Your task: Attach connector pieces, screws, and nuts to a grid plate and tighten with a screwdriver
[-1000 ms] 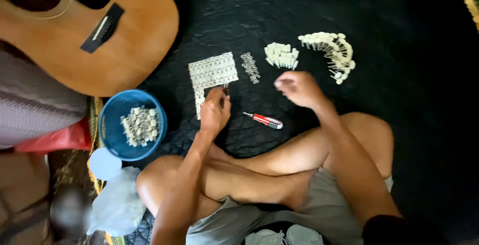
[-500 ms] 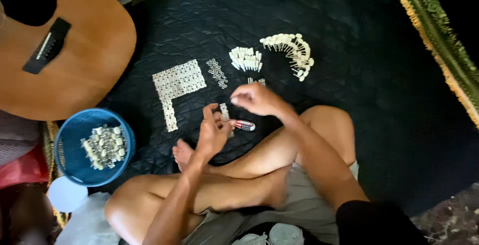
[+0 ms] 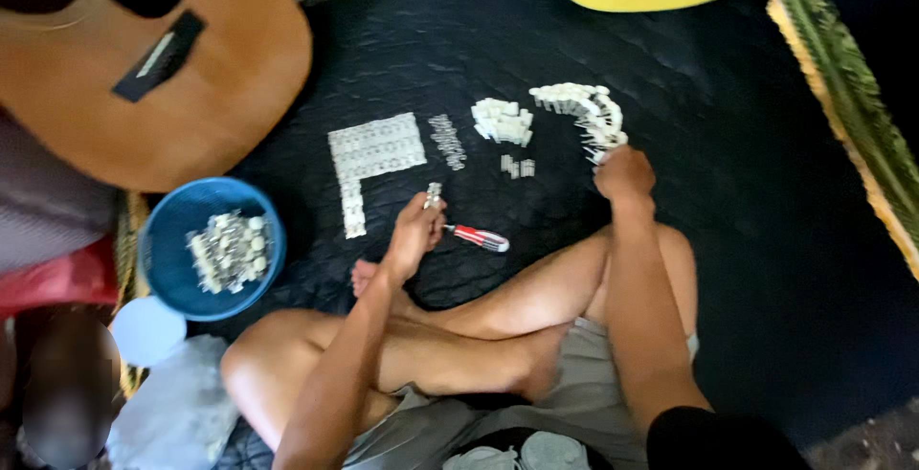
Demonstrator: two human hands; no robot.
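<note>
Head view, left grip [image 3: 414, 233] pinching small white part [image 3: 434, 193], right grip [image 3: 624, 173] closed on curved white row [image 3: 586, 111]

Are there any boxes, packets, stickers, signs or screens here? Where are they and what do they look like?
No boxes, stickers, signs or screens show.
Clear plastic bag: bottom left beside the knee, crumpled, whitish; the nearest thing to a packet.
Blue bowl: left of the legs, round, holding small pale parts; a container, not a package.
</note>
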